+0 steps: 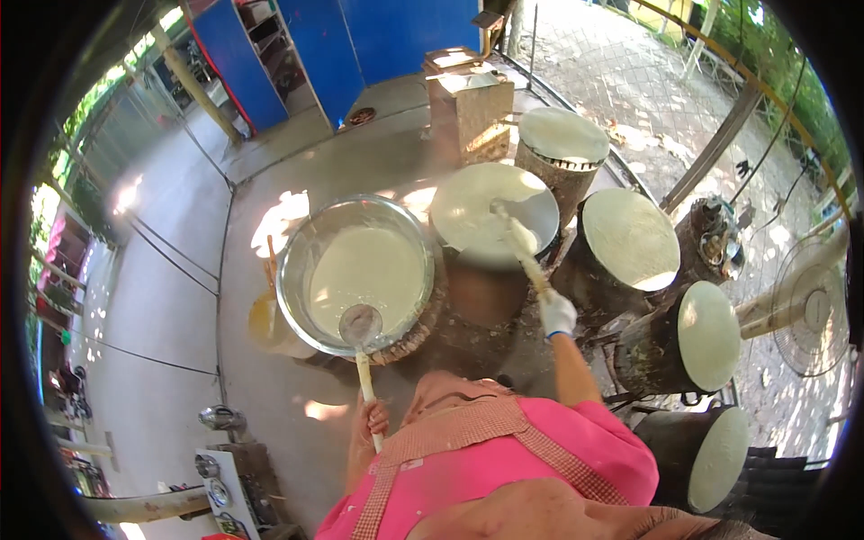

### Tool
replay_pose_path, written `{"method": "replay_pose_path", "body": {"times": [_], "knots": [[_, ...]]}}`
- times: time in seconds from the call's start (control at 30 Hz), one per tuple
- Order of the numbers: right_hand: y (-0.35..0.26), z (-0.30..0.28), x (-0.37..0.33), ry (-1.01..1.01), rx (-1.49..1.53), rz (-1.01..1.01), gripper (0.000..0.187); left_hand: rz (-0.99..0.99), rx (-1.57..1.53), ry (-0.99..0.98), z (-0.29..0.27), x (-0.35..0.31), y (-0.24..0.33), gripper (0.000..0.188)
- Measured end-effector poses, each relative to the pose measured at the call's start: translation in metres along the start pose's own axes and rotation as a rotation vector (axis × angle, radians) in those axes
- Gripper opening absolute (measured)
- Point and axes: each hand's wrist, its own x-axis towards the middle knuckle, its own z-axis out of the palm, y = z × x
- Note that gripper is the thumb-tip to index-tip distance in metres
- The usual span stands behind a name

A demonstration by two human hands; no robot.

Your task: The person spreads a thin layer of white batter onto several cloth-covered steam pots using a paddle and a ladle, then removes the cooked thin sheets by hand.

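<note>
My left hand [372,421] grips the pale handle of a metal ladle [360,324] whose cup rests over the near rim of a big metal bowl [297,261] filled with creamy white batter. My right hand [557,313], in a white glove, holds a long pale stick tool [520,243] with its far end lying on a round white sheet stretched over a steamer pot [468,207] just right of the bowl. I wear a pink shirt and a checked apron.
Several more round cloth-topped steamers [630,236] curve around my right side, one at the back [564,135] and two near my right elbow [709,335]. A woven box [472,108] stands behind, a fan [810,310] at far right, blue panels [396,31] at the back.
</note>
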Motion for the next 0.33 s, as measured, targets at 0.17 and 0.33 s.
{"method": "replay_pose_path", "body": {"times": [0.17,0.33], "knots": [[-0.039,0.039,0.037,0.105,0.156,-0.110,0.037,-0.107,-0.229,-0.054,0.048,0.019,-0.017,0.013],[-0.031,0.011,0.020,-0.181,0.383,-0.298,0.049,-0.297,-0.372,-0.280,0.018,0.061,-0.012,0.020]]}}
